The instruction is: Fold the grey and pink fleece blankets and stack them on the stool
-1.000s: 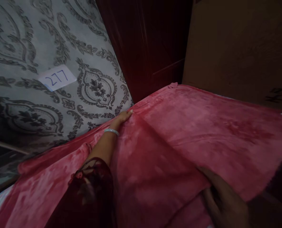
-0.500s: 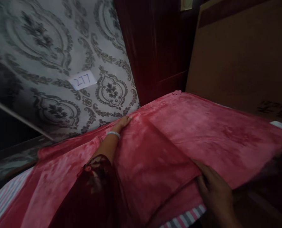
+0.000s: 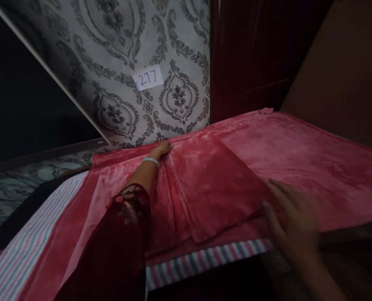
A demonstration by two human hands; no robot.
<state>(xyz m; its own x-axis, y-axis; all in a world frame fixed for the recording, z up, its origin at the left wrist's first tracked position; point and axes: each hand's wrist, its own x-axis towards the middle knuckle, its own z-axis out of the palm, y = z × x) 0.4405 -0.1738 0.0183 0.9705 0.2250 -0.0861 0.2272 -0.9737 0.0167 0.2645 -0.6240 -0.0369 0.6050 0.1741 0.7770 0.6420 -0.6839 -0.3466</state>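
Note:
A pink-red plush blanket (image 3: pixel 299 154) lies spread over a bed, with one flap (image 3: pixel 217 188) folded back across its middle. My left hand (image 3: pixel 161 149), a silver bangle on its wrist, rests flat on the blanket's far edge by the wall, pressing the fabric down. My right hand (image 3: pixel 291 225) is blurred, fingers spread, hovering at the near right corner of the folded flap; it holds nothing. My dark red lace sleeve (image 3: pixel 120 242) covers the left forearm.
A striped sheet (image 3: pixel 205 259) shows under the blanket along the near edge and at the left. A grey patterned wall (image 3: pixel 126 50) carries a paper label reading 277 (image 3: pixel 148 77). A dark red wooden cabinet (image 3: pixel 251 54) and a brown board (image 3: pixel 345 79) stand behind the bed.
My right hand has let go of the flap's edge and lifted off with fingers spread. The flap now lies flat. The view has swung left; the left hand stays put.

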